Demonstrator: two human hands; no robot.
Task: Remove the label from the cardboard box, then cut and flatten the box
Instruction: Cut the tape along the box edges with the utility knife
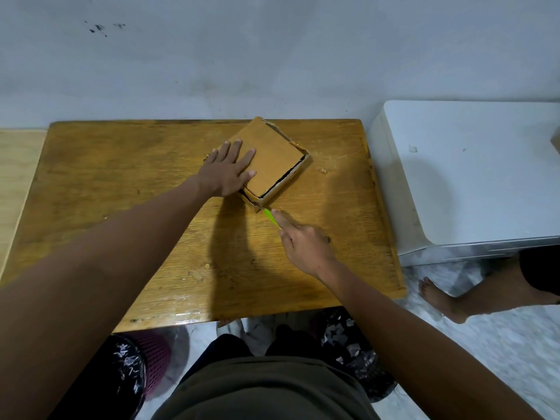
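A small brown cardboard box (274, 156) lies turned diagonally near the far edge of the wooden table (121, 183). Dark slits run along its right and near edges where the top panel has come apart from the walls. My left hand (230, 168) presses flat on the box's left part, fingers spread. My right hand (303, 244) grips a green-handled cutter (270, 217), index finger stretched along the handle. The blade's tip meets the box's near corner. No label shows on the box's top face.
A white appliance (472, 177) stands just right of the table. Another person's bare foot (439, 298) rests on the floor at the right. Dark patterned bags (351, 353) sit under the table's near edge. Small cardboard crumbs (323, 170) dot the tabletop.
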